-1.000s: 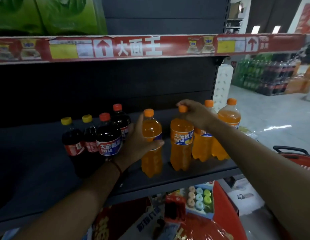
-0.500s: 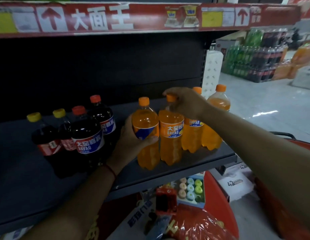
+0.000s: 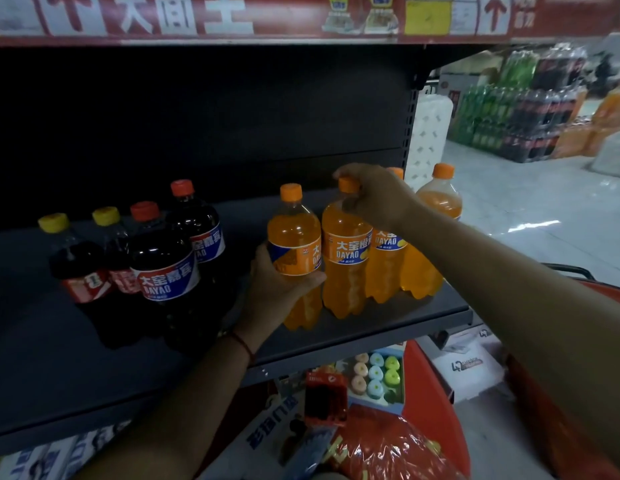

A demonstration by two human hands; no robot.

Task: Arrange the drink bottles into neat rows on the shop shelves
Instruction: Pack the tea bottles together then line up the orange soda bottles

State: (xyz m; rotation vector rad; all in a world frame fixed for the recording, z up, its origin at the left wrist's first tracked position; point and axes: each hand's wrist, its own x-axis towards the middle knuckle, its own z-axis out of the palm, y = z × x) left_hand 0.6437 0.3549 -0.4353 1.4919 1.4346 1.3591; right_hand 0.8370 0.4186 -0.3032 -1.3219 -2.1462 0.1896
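Left hand: fingers clamped round the leftmost orange bottle, touching its neighbour.
Right hand: fingers closed on the second orange bottle at its cap.
Risk: bottles near the shelf edge could be toppled if pushed unevenly.

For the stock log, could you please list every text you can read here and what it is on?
"大窑 DAYAO": orange soda bottle under the right hand.
"DAYAO": dark cola bottle.
"DAYAO": third orange bottle.
"大面王": red shelf strip, partly cropped.
Yellow-capped bottles' labels: blurred.
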